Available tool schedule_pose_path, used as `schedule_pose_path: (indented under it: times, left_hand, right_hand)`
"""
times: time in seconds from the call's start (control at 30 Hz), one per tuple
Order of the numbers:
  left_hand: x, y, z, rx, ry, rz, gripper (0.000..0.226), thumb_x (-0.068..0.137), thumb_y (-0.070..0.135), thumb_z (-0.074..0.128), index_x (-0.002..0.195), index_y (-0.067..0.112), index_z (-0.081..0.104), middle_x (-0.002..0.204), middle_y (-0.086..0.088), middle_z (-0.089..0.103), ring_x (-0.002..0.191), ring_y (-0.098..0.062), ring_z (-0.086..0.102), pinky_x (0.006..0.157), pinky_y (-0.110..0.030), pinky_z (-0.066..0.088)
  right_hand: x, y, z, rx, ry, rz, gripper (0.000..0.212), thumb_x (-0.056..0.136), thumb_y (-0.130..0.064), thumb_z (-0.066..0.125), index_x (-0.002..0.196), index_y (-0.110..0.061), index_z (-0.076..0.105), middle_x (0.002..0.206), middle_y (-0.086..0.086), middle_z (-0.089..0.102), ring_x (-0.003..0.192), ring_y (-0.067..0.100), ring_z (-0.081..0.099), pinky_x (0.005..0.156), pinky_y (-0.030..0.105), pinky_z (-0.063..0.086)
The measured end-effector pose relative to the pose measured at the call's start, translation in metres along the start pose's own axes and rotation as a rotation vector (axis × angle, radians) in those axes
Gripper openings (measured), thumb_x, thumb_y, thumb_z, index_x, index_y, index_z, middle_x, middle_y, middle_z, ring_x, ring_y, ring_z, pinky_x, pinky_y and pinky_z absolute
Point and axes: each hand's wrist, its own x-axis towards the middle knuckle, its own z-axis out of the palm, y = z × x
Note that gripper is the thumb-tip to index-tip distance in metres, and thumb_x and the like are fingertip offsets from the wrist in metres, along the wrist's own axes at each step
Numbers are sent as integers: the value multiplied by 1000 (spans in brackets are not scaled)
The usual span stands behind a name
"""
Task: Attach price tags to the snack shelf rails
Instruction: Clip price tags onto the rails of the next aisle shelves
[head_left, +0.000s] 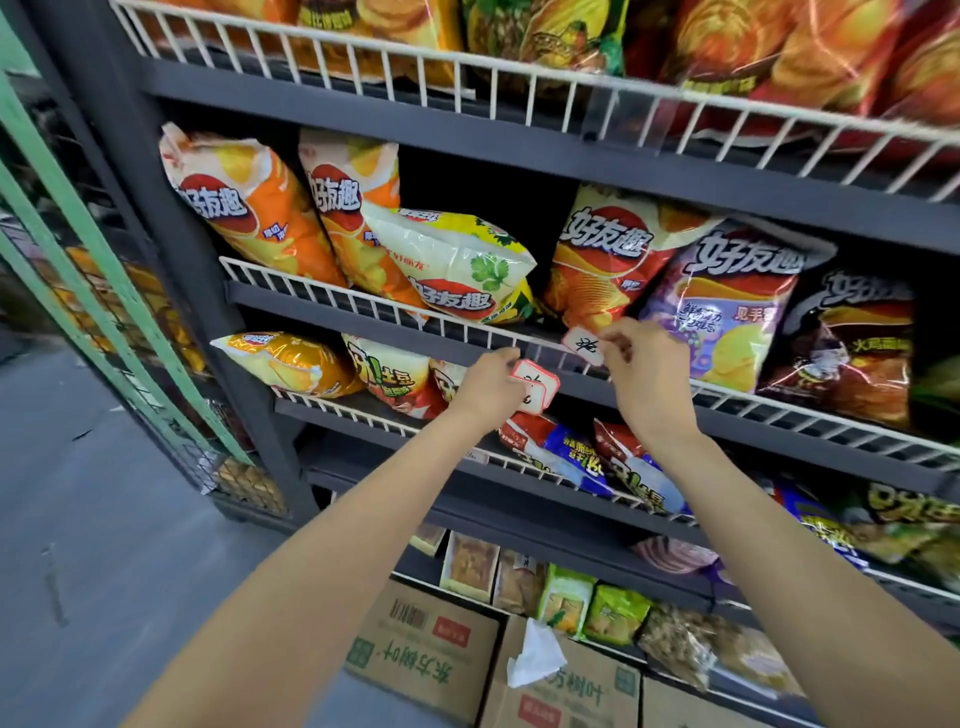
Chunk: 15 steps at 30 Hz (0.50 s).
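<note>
Tagging looks just begun: right hand (647, 371) pinches one tag (584, 345) at the mid-frame rail (467, 332); left hand (491, 387) grips spare tags (535, 384).

My two arms are bare all the way up, no sleeves showing anywhere along them. My left hand (488, 387) and my right hand (649, 374) are bare as well: no gloves, no rings that I can see. Both wrists are bare too, without watch or band.
</note>
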Motion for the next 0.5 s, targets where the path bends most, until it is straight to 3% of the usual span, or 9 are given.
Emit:
schedule_pose_path:
  times: [0.07, 0.13, 0.27, 0.33, 0.4, 0.5]
  left_hand:
    - [3, 4, 1, -19, -2, 1, 55, 90, 0, 49, 142, 6, 33, 142, -12, 45, 123, -23, 48, 95, -20, 40]
    - [4, 5, 4, -37, -5, 4, 55, 89, -1, 49, 142, 6, 35, 141, -12, 46, 126, -25, 47, 99, -25, 38]
    - [1, 2, 8, -58, 7, 12, 55, 89, -1, 51, 140, 10, 36, 131, -12, 53, 114, -24, 55, 87, -24, 41]
    - [-2, -2, 6, -75, -1, 7, 53, 88, -2, 51, 136, 15, 37, 108, -12, 59, 93, -21, 58, 77, -25, 43]
    - [-7, -7, 4, -42, -30, 1, 53, 87, -3, 48, 132, 22, 36, 76, -7, 51, 64, -16, 49, 58, -22, 40]
    - [-11, -14, 3, 95, -49, 16, 59, 85, -8, 45, 131, 28, 32, 56, -1, 37, 44, -11, 33, 36, -15, 27]
  right_hand:
    - [1, 3, 1, 0, -18, -9, 19, 89, -1, 52, 98, -5, 68, 87, 15, 67, 75, 27, 61, 72, 37, 52]
    - [1, 5, 1, -4, -32, -18, 19, 89, 0, 51, 98, -4, 68, 86, 16, 67, 76, 28, 62, 73, 37, 52]
    - [2, 5, 2, -32, -41, -45, 21, 89, 0, 51, 99, -4, 69, 90, 16, 66, 79, 28, 61, 75, 37, 51]
    - [4, 3, 3, -67, -42, -60, 22, 91, -2, 50, 103, -4, 68, 96, 16, 66, 84, 28, 60, 76, 33, 48]
    - [7, 2, 3, -101, -48, -64, 24, 92, -3, 48, 106, -4, 68, 101, 16, 65, 88, 28, 60, 73, 26, 41]
    - [10, 2, 6, -144, -55, -109, 24, 91, 0, 47, 108, -4, 65, 100, 17, 63, 87, 32, 60, 73, 34, 48]
